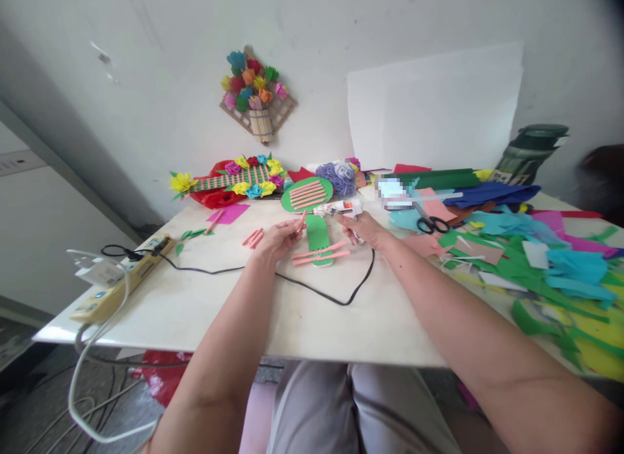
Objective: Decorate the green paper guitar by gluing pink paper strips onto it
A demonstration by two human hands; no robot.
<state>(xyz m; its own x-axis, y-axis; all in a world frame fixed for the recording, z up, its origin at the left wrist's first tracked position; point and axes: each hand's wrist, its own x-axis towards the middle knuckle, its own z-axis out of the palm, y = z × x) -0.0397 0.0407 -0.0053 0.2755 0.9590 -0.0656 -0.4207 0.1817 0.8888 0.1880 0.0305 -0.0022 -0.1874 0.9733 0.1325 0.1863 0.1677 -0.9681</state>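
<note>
left grip [280, 238] pinches a pink stick [301, 221], right grip [364, 229] closed on glue gun [336, 209]

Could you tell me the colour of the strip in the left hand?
The strip is pink, head view.

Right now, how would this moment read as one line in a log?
left hand: holds pink paper stick | right hand: grips glue gun | between: green strip, pink sticks across it | surface: white table

Scissors [431, 224] lie among paper scraps [550, 265] on the counter [205, 304]; a power strip [121, 281] sits far left; paper flowers [256, 93] hang on the wall [146, 64].
</note>
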